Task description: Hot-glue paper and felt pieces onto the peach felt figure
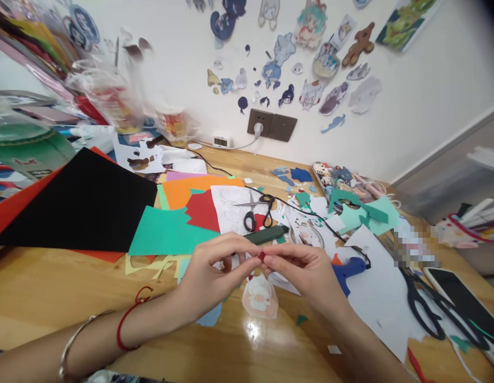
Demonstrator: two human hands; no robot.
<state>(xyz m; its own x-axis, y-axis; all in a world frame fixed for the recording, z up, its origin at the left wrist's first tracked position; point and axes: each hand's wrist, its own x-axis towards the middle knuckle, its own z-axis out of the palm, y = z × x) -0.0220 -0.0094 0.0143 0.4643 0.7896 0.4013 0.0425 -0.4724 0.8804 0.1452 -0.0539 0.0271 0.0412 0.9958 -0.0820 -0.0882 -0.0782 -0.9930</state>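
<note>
Between the fingertips of both hands is a small dark red piece point(261, 256), probably paper, partly hidden by the fingers. My left hand point(220, 260), with a red cord and a bracelet on its arm, pinches it from one side. From the other side my right hand point(304, 268) pinches it too. Just below lies a pale cut-out figure point(260, 298) on the table. Behind the fingers are a dark green marker-like stick point(266, 234) and small black-handled scissors point(252, 210) on a white sheet with drawn outlines point(226, 202). A blue glue gun point(348, 272) rests beside my right hand.
Black paper point(83, 207), teal paper point(159, 231) and red paper point(202, 210) cover the left side. Large scissors point(426, 308) and a phone point(466, 298) lie at right. Paper scraps surround the hands. A green bottle point(27, 143) stands far left; a dark cable crosses the back.
</note>
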